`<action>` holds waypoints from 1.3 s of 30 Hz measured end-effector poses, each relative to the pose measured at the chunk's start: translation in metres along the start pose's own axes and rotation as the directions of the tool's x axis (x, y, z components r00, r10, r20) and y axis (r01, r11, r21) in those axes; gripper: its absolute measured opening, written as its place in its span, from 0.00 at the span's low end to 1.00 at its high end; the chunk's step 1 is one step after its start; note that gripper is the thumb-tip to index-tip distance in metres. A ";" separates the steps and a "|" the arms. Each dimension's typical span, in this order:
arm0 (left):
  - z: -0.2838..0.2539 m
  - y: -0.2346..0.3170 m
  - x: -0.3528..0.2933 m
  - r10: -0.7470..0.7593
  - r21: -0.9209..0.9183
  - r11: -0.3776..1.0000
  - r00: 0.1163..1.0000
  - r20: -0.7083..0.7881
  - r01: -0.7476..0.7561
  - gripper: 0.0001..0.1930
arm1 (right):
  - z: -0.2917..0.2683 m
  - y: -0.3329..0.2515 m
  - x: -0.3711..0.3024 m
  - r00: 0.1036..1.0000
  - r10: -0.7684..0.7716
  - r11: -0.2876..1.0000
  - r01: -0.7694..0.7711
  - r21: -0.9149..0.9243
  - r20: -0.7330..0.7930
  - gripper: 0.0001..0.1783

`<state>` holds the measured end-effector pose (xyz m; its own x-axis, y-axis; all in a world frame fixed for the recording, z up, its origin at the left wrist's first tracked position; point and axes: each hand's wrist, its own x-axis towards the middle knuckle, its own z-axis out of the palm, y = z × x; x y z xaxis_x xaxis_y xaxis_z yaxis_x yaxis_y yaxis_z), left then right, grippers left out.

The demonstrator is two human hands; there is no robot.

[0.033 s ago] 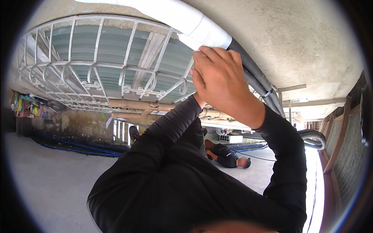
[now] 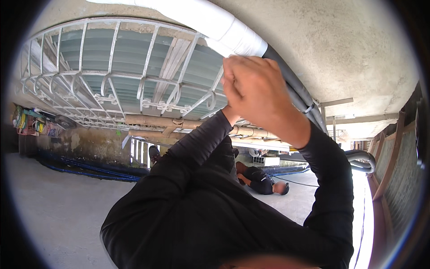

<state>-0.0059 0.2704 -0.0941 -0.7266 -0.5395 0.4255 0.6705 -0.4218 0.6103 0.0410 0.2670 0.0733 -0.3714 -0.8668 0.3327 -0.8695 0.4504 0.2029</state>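
Observation:
Overhead runs a bundle of black insulated pipes, and its upper left length is covered in white wrapping tape. Just below the wrapping's lower end is my right hand, its fingers curled closed; whatever they grip is hidden behind the hand. A loose-looking white flap of the wrapping hangs beside its knuckles. Of my left hand only the wrist shows, since the right hand covers its fingers. Both arms are raised in black sleeves and their wrists overlap.
A white metal window grille juts out at the left, with bamboo poles beneath. A person in dark clothes is on the floor below. Blue hoses lie along the wall. A metal bracket sticks out right of the pipes.
My right hand's fingers have curled in from lying along the wrapping's lower end, and the hand has dropped slightly down and to the right.

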 end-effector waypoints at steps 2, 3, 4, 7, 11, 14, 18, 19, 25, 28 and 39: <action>0.006 0.012 0.008 -0.128 -0.107 0.988 0.976 -0.178 0.110 0.19 | -0.012 0.015 0.010 0.981 0.191 0.958 -0.176 0.224 -0.045 0.12; 0.008 0.017 0.014 -0.166 -0.328 0.939 0.969 -0.181 0.100 0.19 | -0.018 0.030 0.021 0.960 0.277 0.939 -0.265 0.220 -0.024 0.14; 0.011 0.021 0.022 -0.262 -0.550 0.827 0.947 -0.186 0.121 0.19 | -0.021 0.047 0.034 0.949 0.316 0.924 -0.306 0.231 -0.011 0.16; 0.009 0.025 0.054 -0.485 -0.836 0.470 0.874 0.023 0.283 0.15 | 0.001 0.085 0.073 0.897 0.379 0.806 -0.441 0.394 0.228 0.19; -0.006 0.029 0.085 -0.586 -0.725 0.434 0.779 0.224 0.535 0.11 | 0.021 0.105 0.089 0.691 0.395 0.584 -0.697 0.415 0.605 0.24; -0.004 0.032 0.081 -0.640 -0.721 0.453 0.754 0.146 0.524 0.15 | 0.019 0.104 0.092 0.636 0.341 0.513 -0.743 0.430 0.692 0.26; 0.017 0.031 0.045 -0.344 -0.863 0.504 0.924 -0.165 0.033 0.25 | 0.005 0.103 0.087 0.775 0.364 0.653 -0.608 0.451 0.517 0.28; 0.025 0.028 0.046 -0.338 -0.796 0.601 0.926 -0.170 0.073 0.29 | -0.001 0.106 0.087 0.797 0.330 0.706 -0.565 0.428 0.506 0.29; 0.051 0.017 0.051 -0.149 -0.579 0.815 0.969 -0.200 0.006 0.28 | -0.027 0.107 0.077 0.900 0.275 0.820 -0.404 0.405 0.339 0.32; 0.056 0.013 0.052 -0.140 -0.470 0.883 0.956 -0.257 0.003 0.28 | -0.031 0.087 0.072 0.934 0.224 0.847 -0.328 0.419 0.277 0.28; 0.035 -0.026 0.013 0.052 -0.009 0.999 0.996 0.072 -0.052 0.24 | 0.000 0.002 0.009 0.975 0.052 0.975 -0.002 -0.222 0.217 0.15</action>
<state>-0.0379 0.3000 -0.0814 -0.6993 -0.5068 0.5040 0.7087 -0.4001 0.5811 0.0360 0.2595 0.0766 -0.4776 -0.8681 0.1349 -0.7748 0.4886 0.4012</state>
